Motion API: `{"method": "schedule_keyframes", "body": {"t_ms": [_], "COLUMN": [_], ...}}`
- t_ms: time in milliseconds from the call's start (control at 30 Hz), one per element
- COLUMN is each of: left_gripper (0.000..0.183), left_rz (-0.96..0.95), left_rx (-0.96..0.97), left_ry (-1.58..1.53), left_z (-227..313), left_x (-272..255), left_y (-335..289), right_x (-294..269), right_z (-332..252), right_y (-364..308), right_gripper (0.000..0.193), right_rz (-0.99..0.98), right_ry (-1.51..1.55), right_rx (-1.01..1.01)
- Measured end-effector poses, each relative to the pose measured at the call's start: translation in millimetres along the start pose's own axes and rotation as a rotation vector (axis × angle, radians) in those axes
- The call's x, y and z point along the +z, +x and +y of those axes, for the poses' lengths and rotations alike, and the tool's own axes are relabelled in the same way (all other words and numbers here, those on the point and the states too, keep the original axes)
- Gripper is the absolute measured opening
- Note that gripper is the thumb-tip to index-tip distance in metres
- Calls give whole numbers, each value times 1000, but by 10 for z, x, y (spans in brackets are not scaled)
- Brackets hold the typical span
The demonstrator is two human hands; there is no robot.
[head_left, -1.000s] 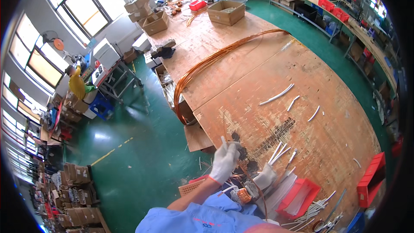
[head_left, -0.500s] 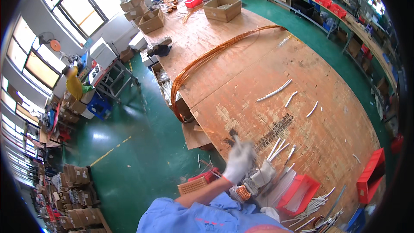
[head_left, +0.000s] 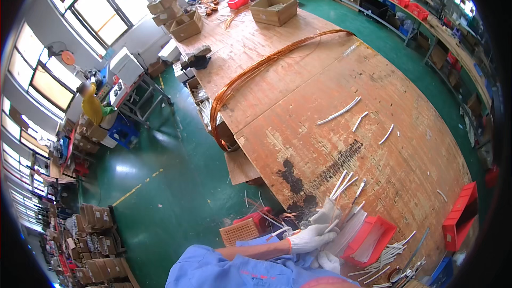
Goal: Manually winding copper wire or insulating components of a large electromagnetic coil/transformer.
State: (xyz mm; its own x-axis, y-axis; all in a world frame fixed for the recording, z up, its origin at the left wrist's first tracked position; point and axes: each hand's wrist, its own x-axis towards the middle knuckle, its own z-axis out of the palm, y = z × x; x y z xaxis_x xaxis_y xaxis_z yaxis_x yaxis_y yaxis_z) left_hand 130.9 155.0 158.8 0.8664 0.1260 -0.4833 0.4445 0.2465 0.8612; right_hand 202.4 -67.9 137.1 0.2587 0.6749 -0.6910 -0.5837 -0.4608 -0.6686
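Observation:
My left hand, in a white glove, reaches in from the lower left. Its fingers are closed at my right hand, but what they grip is hidden. My right hand, also gloved in white, appears just beyond it with fingers curled; its forearm is not visible. Thin copper wires and a white tube lie beside the left wrist at the table edge. Past the right hand, several white tubes stick out in a bunch. A thin rod with a light tip slants next to them.
A red bin with clear plastic stands right of my hands, near loose white tubes. Another red bin sits at the right edge. A long copper wire bundle crosses the wooden table. Two people work farther off.
My left hand has drawn back from over the table toward my body and now meets my right hand. The dark stain beneath it has come into view.

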Motion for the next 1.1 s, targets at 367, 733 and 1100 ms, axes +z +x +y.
{"method": "schedule_keyframes", "body": {"t_ms": [367,733,1100], "left_gripper": [33,30,20], "left_rz": [702,-58,-531], "left_rx": [166,18,511], "left_ry": [-832,-338,398], "left_z": [937,-255,-1411], "left_x": [-850,70,-457], "left_y": [80,-42,-900], "right_x": [24,217,1032], "right_z": [272,898,2402], "right_y": [-59,266,520], "right_gripper": [37,36,35], "right_rz": [15,140,352], "right_ry": [-17,29,22], "right_rx": [100,-36,-360]}}
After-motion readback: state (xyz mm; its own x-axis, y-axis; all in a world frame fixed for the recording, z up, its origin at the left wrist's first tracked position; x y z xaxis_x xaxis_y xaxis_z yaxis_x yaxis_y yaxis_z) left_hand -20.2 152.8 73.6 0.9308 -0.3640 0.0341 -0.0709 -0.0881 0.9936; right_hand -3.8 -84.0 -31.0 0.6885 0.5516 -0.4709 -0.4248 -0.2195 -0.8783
